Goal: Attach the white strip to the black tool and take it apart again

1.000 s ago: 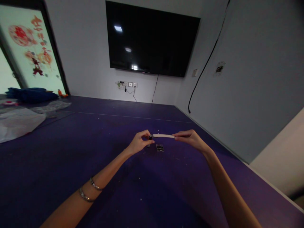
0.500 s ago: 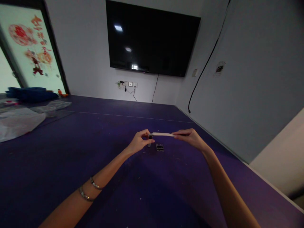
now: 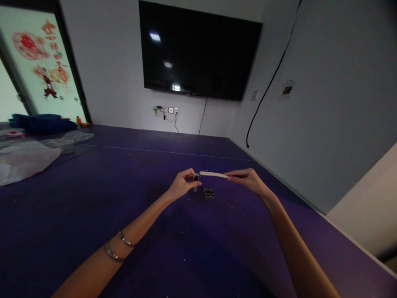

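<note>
My left hand [image 3: 183,185] pinches a small dark-and-grey piece [image 3: 196,178] between thumb and fingers; a narrow grey part of it hangs below the thumb. From the other side, my right hand [image 3: 246,181] grips the right end of a slim white strip [image 3: 213,174], slightly curved, between thumb and fingertips. The strip's left end comes right up to the top of the dark piece; whether they touch I cannot tell. Just beneath, a small flat dark item with pale edges [image 3: 209,193] lies on the purple surface [image 3: 186,265]. Its kind is too small to make out.
Crumpled clear plastic [image 3: 27,161] and a dark blue cloth bundle [image 3: 41,123] lie at the far left, with a small orange object [image 3: 82,122] beside them. A black cable [image 3: 266,95] hangs down the right wall. A large television [image 3: 198,49] is mounted ahead.
The left end of the white strip has risen slightly against the dark piece, so the strip slopes a little more. Both hands stay nearly in place.
</note>
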A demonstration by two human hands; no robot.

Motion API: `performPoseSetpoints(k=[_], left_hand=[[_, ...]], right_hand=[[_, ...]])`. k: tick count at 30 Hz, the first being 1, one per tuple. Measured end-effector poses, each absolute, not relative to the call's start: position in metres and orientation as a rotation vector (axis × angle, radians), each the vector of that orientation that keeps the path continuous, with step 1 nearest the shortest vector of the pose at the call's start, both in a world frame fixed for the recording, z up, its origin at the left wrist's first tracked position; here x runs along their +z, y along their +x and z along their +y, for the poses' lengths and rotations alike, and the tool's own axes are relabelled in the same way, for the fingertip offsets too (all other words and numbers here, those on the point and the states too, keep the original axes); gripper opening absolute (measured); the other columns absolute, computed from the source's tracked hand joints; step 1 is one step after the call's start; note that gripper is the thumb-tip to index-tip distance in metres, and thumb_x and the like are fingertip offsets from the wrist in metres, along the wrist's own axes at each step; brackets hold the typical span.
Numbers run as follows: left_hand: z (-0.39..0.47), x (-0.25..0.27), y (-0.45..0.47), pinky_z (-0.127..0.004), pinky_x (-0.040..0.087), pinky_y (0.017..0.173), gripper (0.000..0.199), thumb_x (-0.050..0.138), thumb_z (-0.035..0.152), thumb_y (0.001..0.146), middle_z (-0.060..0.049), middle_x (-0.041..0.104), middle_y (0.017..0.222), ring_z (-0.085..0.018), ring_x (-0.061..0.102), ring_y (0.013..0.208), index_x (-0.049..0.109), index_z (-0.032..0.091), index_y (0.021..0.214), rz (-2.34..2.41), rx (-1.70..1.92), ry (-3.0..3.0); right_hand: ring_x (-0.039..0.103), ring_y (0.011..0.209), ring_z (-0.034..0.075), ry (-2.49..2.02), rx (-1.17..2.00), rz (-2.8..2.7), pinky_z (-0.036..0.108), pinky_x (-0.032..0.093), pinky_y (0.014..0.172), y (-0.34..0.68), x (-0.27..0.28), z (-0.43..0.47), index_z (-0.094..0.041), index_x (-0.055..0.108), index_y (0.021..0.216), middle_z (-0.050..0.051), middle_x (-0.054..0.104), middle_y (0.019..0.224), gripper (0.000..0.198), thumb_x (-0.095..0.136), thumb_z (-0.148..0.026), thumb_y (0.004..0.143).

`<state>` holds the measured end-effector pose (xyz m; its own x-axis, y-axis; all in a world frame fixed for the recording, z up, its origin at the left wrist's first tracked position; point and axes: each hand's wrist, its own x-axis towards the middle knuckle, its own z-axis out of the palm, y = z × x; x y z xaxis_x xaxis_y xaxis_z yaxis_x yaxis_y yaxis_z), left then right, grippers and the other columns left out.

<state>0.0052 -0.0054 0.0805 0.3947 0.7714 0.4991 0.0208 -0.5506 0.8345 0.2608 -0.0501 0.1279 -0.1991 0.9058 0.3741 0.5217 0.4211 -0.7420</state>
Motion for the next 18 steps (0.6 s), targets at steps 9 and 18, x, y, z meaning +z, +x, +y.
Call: performPoseSetpoints(k=[9, 18], left_hand=[[-0.0044, 0.0779, 0.0069, -0.025, 0.041, 0.066, 0.023, 0.069, 0.024, 0.065, 0.004, 0.053, 0.063, -0.01, 0.051, 0.064, 0.048, 0.016, 0.064, 0.705, 1.21, 1.898], [-0.004, 0.0761, 0.0078, -0.025, 0.041, 0.066, 0.024, 0.069, 0.023, 0.065, 0.004, 0.05, 0.063, -0.009, 0.049, 0.064, 0.046, 0.016, 0.063, 0.713, 1.199, 1.94]], right_hand=[[0.065, 0.084, 0.023, -1.197, 0.607, -1.897, 0.035, 0.05, 0.076, 0.2609, 0.1258, -0.048, -0.022, 0.072, 0.091, 0.005, 0.071, 0.09, 0.028, 0.066, -0.039, 0.069], [0.064, 0.086, 0.023, -1.208, 0.605, -1.917, 0.035, 0.05, 0.077, 0.2591, 0.1298, -0.0518, -0.023, 0.072, 0.092, 0.005, 0.071, 0.091, 0.029, 0.064, -0.04, 0.07]])
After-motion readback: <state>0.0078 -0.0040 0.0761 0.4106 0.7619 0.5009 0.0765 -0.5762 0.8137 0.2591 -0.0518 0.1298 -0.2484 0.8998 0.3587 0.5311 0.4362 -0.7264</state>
